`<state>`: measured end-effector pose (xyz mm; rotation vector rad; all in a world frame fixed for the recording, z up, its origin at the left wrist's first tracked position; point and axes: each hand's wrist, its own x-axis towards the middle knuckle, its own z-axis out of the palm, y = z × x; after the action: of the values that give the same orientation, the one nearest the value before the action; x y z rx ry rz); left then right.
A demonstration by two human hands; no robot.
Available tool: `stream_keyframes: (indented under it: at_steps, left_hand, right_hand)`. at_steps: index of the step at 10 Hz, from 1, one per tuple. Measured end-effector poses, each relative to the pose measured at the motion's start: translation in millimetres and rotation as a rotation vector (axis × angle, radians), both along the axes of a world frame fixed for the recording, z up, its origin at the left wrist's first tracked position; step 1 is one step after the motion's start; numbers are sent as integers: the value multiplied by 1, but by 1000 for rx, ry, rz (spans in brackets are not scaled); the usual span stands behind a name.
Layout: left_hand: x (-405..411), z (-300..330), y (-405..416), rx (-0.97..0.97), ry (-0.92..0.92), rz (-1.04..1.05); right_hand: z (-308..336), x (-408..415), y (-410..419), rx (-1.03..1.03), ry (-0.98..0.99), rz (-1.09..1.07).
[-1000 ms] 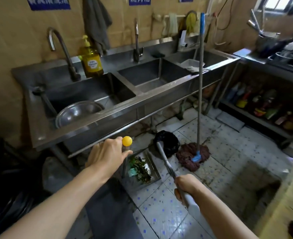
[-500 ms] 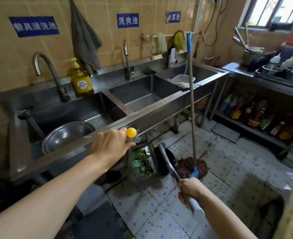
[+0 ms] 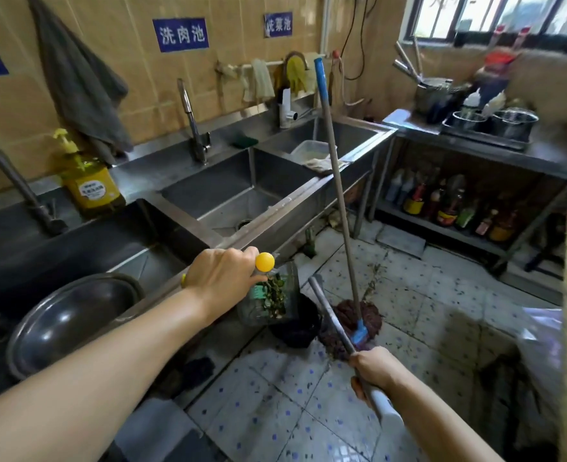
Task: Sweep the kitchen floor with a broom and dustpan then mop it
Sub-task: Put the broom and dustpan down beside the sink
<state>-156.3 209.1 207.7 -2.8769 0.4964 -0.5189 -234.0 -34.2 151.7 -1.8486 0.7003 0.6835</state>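
In the head view we count one dustpan (image 3: 273, 295), one broom (image 3: 333, 323) and one mop (image 3: 358, 320). Our left hand (image 3: 223, 278) grips the dustpan's yellow-capped handle, lifting it, loaded with green scraps, beside the sink (image 3: 242, 195). Our right hand (image 3: 373, 371) clenches the broom handle; its head seems to be the dark mass on the floor (image 3: 275, 405). The mop leans against the sink edge. Since half a second ago the dustpan has risen slightly.

Both your forearms are bare, with no sleeves in view. Your left hand (image 3: 222, 275) has a thin yellow band (image 3: 183, 281) at the wrist. Your right hand (image 3: 373, 371) wears nothing.
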Motion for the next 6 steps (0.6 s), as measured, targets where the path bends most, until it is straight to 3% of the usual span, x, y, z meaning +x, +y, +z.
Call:
stream_keyframes:
  at_steps: [2, 5, 6]
  left_hand:
    - [27, -15, 5, 23, -93, -263]
    - [60, -35, 13, 108, -77, -447]
    - [67, -38, 15, 132, -64, -460]
  right_hand:
    - [-19, 18, 12, -110, 27, 3]
    - [-38, 24, 20, -182, 13, -48]
    - [-41, 30, 21, -377, 3, 395]
